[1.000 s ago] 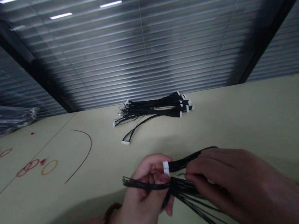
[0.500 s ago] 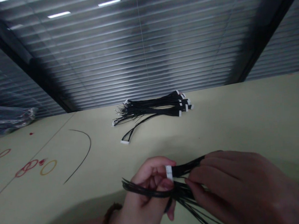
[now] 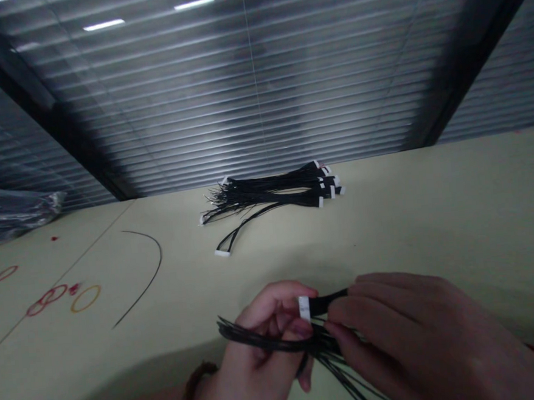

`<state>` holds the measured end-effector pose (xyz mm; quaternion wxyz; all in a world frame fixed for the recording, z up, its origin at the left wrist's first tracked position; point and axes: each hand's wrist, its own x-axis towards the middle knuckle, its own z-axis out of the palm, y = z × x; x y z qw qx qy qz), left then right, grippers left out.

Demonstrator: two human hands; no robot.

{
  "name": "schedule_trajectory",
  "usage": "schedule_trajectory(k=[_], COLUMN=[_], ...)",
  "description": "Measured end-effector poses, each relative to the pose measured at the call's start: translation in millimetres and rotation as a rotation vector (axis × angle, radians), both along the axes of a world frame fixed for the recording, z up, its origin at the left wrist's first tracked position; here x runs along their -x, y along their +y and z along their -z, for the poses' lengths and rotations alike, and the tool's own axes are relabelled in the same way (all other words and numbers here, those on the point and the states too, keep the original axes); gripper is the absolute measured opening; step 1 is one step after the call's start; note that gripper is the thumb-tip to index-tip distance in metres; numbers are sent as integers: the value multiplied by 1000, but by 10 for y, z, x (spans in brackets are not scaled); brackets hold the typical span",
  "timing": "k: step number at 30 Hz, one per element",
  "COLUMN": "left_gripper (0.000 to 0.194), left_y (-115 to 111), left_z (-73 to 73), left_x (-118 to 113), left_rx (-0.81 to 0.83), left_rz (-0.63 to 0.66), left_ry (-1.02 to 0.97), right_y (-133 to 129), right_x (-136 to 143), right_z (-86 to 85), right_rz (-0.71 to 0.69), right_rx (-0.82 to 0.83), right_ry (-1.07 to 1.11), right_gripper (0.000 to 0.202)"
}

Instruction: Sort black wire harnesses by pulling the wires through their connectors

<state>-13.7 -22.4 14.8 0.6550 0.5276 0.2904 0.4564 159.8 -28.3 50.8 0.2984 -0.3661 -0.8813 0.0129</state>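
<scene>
My left hand (image 3: 268,346) is closed on a white connector (image 3: 304,309) and a bundle of loose black wires (image 3: 258,342). The connector sits between its thumb and forefinger, with black wires leaving it to the right. Close by on the right, my right hand (image 3: 408,330) pinches at the black wires just beside the connector; its fingertips cover what exactly they grip. More wire ends fan out below, between both hands. The hands are held above the pale table.
Behind the hands lies a pile of black wire harnesses (image 3: 270,190) with white connectors. A single black wire (image 3: 160,256), red rubber bands (image 3: 48,299) and a yellow one (image 3: 85,299) lie left. Clear plastic bags (image 3: 16,211) sit far left. Window blinds (image 3: 250,91) stand behind.
My right hand has slid slightly left along the wires, closer to the connector. My left hand keeps its hold almost unmoved.
</scene>
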Motion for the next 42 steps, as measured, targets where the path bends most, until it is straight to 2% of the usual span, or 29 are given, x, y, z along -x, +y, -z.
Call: schedule_trajectory(k=[5, 9, 13, 15, 18, 21, 26, 36, 42], left_gripper=[12, 9, 11, 14, 14, 13, 15, 15, 13], left_y=[3, 19, 34, 39, 50, 58, 60, 65, 70], left_z=[21, 38, 42, 39, 29, 20, 14, 17, 25], left_x=[-12, -26, -43, -53, -61, -61, -62, -69, -57], left_rx=[27, 42, 68, 81, 87, 87, 103, 105, 92], left_rz=[11, -36, -135, -177, -185, -178, -181, -194, -179], left_ry=[-5, -11, 2, 18, 31, 21, 19, 61, 62], right_y=[0, 48, 78, 48, -35, -88, -78, 7, -2], right_x=[33, 24, -46, -68, -51, 4, 36, 26, 72], right_z=[53, -13, -119, -109, 2, 104, 85, 163, 99], right_rz=[-20, 28, 112, 86, -4, 10, 95, 111, 150], right_rx=[29, -4, -184, -227, -36, 135, 202, 255, 390], right_ry=[-1, -17, -48, -61, -70, -70, -79, -85, -27], right_gripper=[28, 23, 14, 15, 21, 18, 13, 10, 15])
